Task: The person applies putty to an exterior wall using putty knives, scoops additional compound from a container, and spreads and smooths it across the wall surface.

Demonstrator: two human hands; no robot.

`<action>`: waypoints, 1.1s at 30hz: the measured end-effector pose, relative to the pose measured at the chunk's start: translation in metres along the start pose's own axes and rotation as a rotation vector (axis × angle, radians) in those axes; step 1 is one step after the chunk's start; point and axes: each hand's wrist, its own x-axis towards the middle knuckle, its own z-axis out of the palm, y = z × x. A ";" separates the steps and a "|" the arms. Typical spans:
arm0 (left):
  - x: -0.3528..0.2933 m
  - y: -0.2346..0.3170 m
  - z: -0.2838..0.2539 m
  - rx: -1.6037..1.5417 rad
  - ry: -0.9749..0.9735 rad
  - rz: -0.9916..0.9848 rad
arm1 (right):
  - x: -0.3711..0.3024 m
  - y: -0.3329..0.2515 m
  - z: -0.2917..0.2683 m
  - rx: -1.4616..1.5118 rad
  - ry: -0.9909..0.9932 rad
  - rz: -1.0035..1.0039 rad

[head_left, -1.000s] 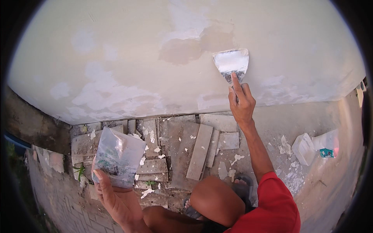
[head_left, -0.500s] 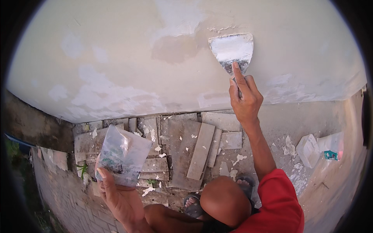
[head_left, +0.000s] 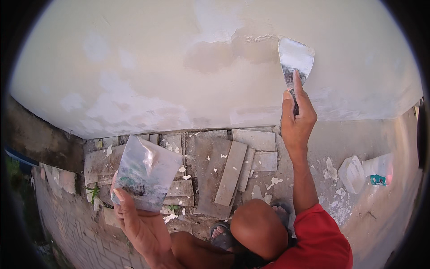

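Up on the wall (head_left: 148,67), the right hand (head_left: 296,122) holds a putty knife (head_left: 294,62) by its handle — fingers wrapped tight around it, the index finger stretched along the shaft toward the blade. The broad blade is smeared white and lies against the wall, just right of a darker, damp-looking patch (head_left: 233,49) of fresh filler. Paler patches mark the wall lower down and to the left.

Lower left, the left hand (head_left: 136,222) grips a flat hawk board (head_left: 147,172) from beneath, thumb over its near edge, fingers closed on it. The board is tilted, streaked with white and grey filler, and sits well apart from the knife.

Below the wall, the floor (head_left: 394,210) is strewn with loose tiles (head_left: 230,172) — grey slabs lying at angles, spattered with white flecks. At the right sit a white container (head_left: 352,174) and a white bag (head_left: 377,165), close together. The person's bare knee (head_left: 259,228) shows at the bottom centre, a sandalled foot (head_left: 221,235) just beside it, and a red sleeve (head_left: 320,242) covers the right shoulder. A brick wall (head_left: 71,219) runs along the lower left.
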 end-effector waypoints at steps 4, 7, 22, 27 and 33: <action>0.003 0.001 -0.006 -0.028 -0.179 -0.040 | 0.024 -0.047 0.007 0.011 -0.079 0.274; 0.004 0.002 -0.013 -0.050 -0.267 -0.045 | 0.002 -0.056 0.034 0.060 -0.128 0.252; 0.004 0.011 -0.014 -0.063 -0.125 -0.055 | 0.016 -0.122 0.022 0.321 -0.324 0.767; 0.004 0.016 -0.017 -0.096 -0.165 -0.077 | -0.016 -0.121 0.043 0.347 -0.350 0.588; 0.006 0.012 -0.012 -0.061 -0.142 -0.041 | 0.015 -0.123 0.030 0.296 -0.247 0.594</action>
